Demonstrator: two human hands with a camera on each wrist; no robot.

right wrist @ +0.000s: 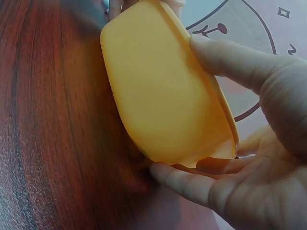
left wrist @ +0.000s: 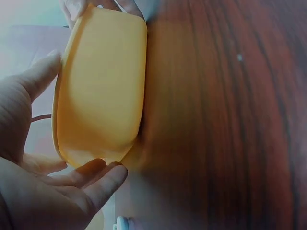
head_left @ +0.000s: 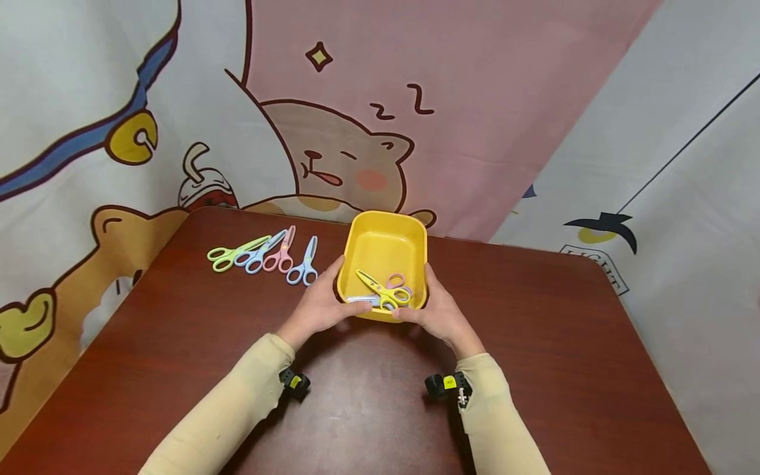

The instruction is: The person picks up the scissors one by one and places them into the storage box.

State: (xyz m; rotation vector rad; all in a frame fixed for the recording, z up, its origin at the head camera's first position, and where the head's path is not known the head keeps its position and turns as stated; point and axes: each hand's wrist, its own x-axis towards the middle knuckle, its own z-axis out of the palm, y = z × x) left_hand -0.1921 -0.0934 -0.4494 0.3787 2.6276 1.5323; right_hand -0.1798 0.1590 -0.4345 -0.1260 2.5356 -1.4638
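Observation:
Both hands grip a yellow tray by its near end, over a dark red-brown table. My left hand has its thumb on the left wall; my right hand has its thumb on the right wall. The left wrist view shows the tray's underside, with the left hand's fingers under its edge. In the right wrist view the underside is tipped up off the wood, fingers beneath. Inside lie yellow scissors, pink scissors and a pale pair.
To the tray's left, several small scissors lie in a row on the table: green, blue, pink and blue. A cartoon-printed cloth hangs behind the table's far edge. Wrist cameras sit on both cream sleeves.

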